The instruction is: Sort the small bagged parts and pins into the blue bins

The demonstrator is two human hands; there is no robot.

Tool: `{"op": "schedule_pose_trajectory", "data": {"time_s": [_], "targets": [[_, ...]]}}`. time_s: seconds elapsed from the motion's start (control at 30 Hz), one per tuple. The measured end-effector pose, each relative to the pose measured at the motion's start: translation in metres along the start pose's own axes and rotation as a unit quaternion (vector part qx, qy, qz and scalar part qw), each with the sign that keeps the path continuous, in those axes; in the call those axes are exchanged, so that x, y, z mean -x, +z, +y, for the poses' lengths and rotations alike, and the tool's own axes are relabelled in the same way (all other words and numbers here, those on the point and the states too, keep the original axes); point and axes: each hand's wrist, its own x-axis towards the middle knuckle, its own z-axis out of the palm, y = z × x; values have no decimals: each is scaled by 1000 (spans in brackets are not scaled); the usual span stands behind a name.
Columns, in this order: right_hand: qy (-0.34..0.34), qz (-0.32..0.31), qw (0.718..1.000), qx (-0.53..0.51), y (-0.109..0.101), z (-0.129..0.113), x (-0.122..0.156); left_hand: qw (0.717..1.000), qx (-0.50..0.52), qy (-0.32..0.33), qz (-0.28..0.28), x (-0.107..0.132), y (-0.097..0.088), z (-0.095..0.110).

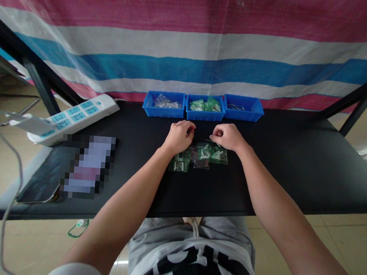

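My right hand (230, 136) is closed in a pinch, with a thin metal rod (208, 140) at its fingertips. To its left, my left hand (180, 135) has its fingers curled inward; whatever they may hold is hidden. Just below both hands lie small green plastic bags (219, 155) with silvery pieces inside. Another green bag (179, 162) lies under my left wrist. Between them is a clear bag (202, 161) with brownish pieces.
Behind my hands stand three blue bins: the left bin (163, 112) with clear bags, the middle bin (204, 116) with green bags, the right bin (247, 115) with thin metal pieces. A power strip (78, 117) and a pixelated phone-like object (90, 164) lie left on the black table (298, 162).
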Motion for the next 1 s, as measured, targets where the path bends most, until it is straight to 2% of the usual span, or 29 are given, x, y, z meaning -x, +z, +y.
{"op": "schedule_pose_trajectory", "data": {"time_s": [0.23, 0.37, 0.47, 0.57, 0.7, 0.8, 1.0], "targets": [[-11, -27, 999, 17, 1, 1, 0, 1000, 0, 2, -11, 0, 2, 0], [-2, -30, 998, -61, -1, -2, 1, 1000, 4, 3, -15, 0, 2, -1], [5, 2, 989, -148, -4, -7, 2, 1000, 3, 4, -17, 1, 1, 1], [16, 43, 966, -254, -3, -12, 2, 1000, 11, 17, -20, 1, -2, 5], [36, 47, 917, -395, 2, -16, 1, 998, 36, 47, -24, 2, -5, 10], [37, 31, 894, -445, 7, -20, 1, 997, 41, 62, -27, 3, -6, 11], [45, 7, 867, -496, 14, -24, 1, 995, 18, 93, -30, 2, -4, 10]]}}
